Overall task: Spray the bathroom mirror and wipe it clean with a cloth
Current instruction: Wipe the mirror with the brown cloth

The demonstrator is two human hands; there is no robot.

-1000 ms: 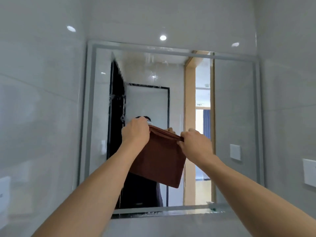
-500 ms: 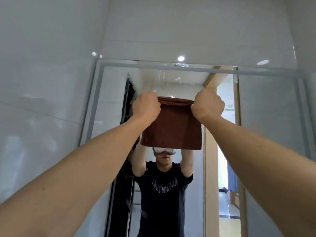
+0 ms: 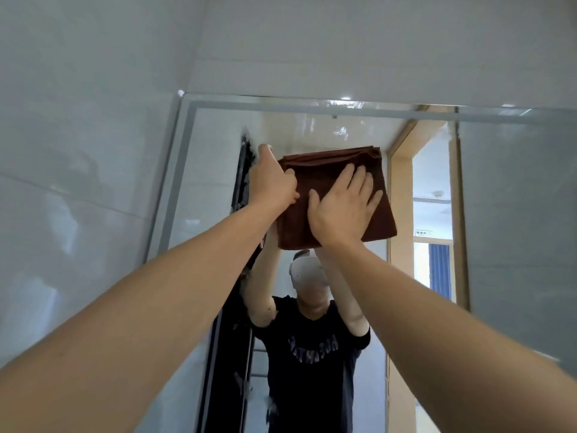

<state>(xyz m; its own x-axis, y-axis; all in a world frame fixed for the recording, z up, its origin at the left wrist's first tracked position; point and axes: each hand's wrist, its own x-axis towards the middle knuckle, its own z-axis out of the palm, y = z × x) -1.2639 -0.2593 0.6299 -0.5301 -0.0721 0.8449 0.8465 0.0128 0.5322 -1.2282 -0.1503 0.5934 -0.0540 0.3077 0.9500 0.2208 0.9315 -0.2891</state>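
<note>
A folded brown cloth [image 3: 377,182] is pressed flat against the upper middle of the wall mirror [image 3: 212,170]. My left hand [image 3: 272,182] grips the cloth's left edge with curled fingers. My right hand [image 3: 342,207] lies flat on the cloth with fingers spread, palm pushing it onto the glass. Wet streaks and droplets show on the glass near the mirror's top edge [image 3: 337,115]. No spray bottle is in view.
Glossy white tiled walls surround the mirror, with the left wall [image 3: 78,182] close by. The mirror reflects a person in a dark T-shirt [image 3: 312,354], a black door frame [image 3: 231,307] and a wooden doorway [image 3: 402,214].
The cloth has gone from hanging at mid mirror up to near the top. My right hand has let go of the cloth's top corner and now lies flat on it.
</note>
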